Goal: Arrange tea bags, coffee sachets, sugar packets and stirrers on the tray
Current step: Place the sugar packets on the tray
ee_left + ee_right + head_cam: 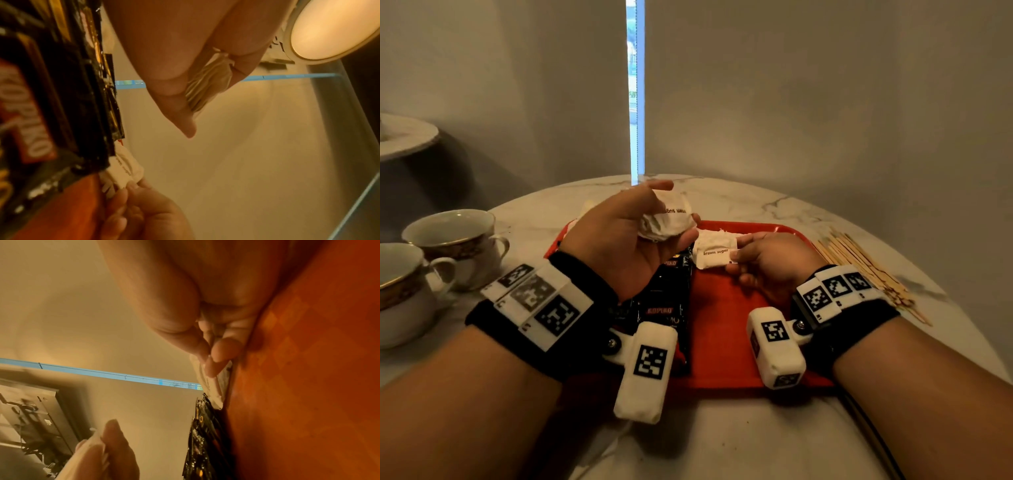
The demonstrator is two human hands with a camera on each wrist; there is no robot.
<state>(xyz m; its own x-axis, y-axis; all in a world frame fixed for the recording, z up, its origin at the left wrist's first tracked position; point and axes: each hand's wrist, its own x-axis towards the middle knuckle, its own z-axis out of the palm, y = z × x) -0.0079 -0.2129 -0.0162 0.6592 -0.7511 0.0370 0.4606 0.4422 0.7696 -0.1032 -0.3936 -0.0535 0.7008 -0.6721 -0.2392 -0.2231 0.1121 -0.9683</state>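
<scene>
Right hand (763, 260) pinches sugar packet (714, 253) over red tray (722, 325); left hand (619, 236) grips packet bunch (666, 219)

Both hands forward over the tray, left hand (626, 236) raised and cupped, right hand (770, 260) low, pinching.

Plain beige walls (791, 102) close in behind the scene, meeting at a corner where a narrow vertical strip of window (636, 92) glows pale blue with daylight. Warm, dim indoor light washes everything else. The round bench (756, 202) shows white marble with grey veining. Off to the left, a second round white tabletop (407, 137) sits beside the wall. From the left wrist view, a round ceiling lamp (333, 30) shines bright and warm.
</scene>
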